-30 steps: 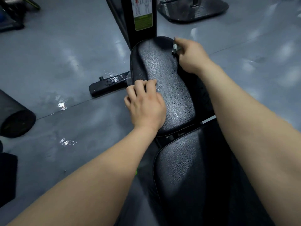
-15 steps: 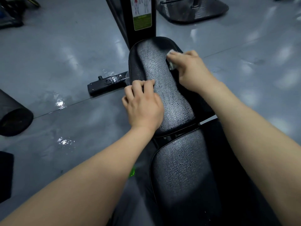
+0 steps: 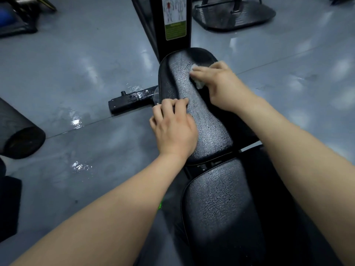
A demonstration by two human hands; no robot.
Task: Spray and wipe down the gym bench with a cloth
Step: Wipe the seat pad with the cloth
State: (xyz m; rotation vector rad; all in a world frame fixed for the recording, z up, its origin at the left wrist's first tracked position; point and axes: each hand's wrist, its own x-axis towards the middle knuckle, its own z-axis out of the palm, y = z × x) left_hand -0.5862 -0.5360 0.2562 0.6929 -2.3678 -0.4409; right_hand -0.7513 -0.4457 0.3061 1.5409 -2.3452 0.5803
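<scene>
The white cloth (image 3: 199, 83) is gripped by the right hand (image 3: 221, 83) and pressed against the far end of the gym bench's (image 3: 208, 123) textured black front pad, just below the upright post (image 3: 153, 25). The left hand (image 3: 174, 127) is laid on the pad's left edge with its fingers curled; whether anything is grasped cannot be told. Wet patches are seen on the grey floor (image 3: 76, 73).

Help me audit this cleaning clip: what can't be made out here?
Head view only.
- Small white cloth: mostly under the right hand.
- Left hand: curled fingers hide whatever it holds at the edge of the black textured bench pad.
- Green-and-white label on the black post: print too small, top cropped.
</scene>
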